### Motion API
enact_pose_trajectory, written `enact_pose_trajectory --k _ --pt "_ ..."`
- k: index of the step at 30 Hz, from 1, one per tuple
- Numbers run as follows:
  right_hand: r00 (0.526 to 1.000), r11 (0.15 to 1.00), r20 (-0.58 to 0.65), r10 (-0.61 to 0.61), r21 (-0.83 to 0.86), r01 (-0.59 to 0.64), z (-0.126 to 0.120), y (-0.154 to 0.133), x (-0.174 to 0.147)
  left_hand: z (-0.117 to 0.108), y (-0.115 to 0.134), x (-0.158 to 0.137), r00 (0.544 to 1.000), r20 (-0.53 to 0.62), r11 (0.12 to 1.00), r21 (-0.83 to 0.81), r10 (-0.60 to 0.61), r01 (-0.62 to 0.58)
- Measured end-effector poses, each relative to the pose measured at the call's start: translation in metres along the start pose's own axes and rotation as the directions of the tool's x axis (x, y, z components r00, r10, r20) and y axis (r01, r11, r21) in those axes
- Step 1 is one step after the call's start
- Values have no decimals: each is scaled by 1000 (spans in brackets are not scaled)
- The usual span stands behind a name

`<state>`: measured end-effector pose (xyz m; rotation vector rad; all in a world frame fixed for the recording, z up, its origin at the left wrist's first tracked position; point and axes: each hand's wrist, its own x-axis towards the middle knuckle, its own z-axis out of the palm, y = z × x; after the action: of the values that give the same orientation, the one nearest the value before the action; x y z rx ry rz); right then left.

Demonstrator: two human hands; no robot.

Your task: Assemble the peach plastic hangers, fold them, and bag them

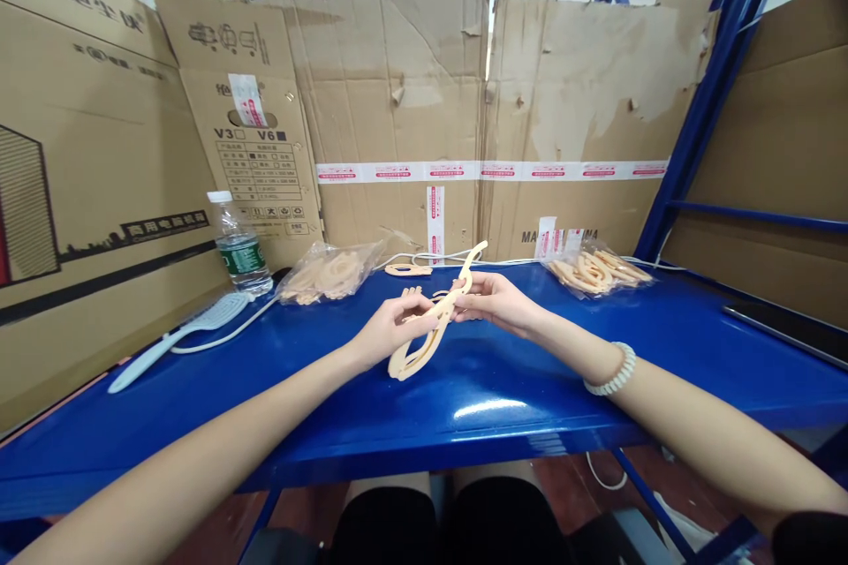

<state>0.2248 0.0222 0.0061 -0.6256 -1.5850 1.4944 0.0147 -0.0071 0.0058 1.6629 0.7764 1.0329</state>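
Above the blue table [530, 371], both hands hold a beige plastic folding hanger [440, 322], its curved hook end tilted up to the right and its looped arms hanging down to the left. My left hand [396, 324] is closed on its middle, thumb along the top. My right hand [496, 298] pinches it near the base of the hook; some of these fingers are hidden behind the hanger. Just beyond the hands, a similar beige piece [398, 271] lies flat near the cardboard wall.
Clear bags of beige pieces lie at the back left [331, 274] and back right [593, 269]. On the left are a pale blue hairbrush [192, 331] and a water bottle [238, 252]. A dark flat device [788, 331] rests at the right. Cardboard [397, 124] encloses the back.
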Motion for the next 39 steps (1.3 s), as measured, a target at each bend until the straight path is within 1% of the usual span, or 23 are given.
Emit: enact_pose_trajectory --k 3,6,10,13,16,20,27,34,36,37,38,39 --pt "1000 999 2 -20 -26 20 3 1 -1 1 -3 1 993 64 986 -129 -96 103" --pt "999 998 15 -30 -62 31 5 2 -1 1 -5 3 973 133 951 -225 -188 214" --pt "998 994 17 -59 -92 60 4 5 1 0 -7 4 957 136 920 -270 -257 285" --pt "998 992 13 -65 -111 66 3 6 1 0 -6 3 945 161 906 -278 -284 320" --pt "998 988 37 -55 -141 60 1 6 2 0 -5 2 935 195 902 -264 -296 340" --pt "995 978 53 -81 -190 90 2 2 2 -1 -6 0 941 212 927 -214 -263 308" --pt "993 960 69 -91 -260 106 -1 -4 2 0 -10 0 966 198 982 -45 -169 181" --pt "982 905 103 -155 -383 183 -5 3 4 -1 -13 -1 974 214 989 140 -76 46" --pt "971 852 113 -210 -465 239 -3 5 2 -1 -14 -1 972 224 981 192 -68 25" --pt "955 793 140 -262 -533 296 -1 4 1 -1 -13 -1 971 229 975 221 -64 13" --pt "928 701 196 -318 -610 369 1 3 -2 -1 -13 -2 971 231 968 250 -57 -2" --pt "890 581 272 -366 -680 447 3 1 -4 -1 -11 -2 972 230 960 279 -45 -21"
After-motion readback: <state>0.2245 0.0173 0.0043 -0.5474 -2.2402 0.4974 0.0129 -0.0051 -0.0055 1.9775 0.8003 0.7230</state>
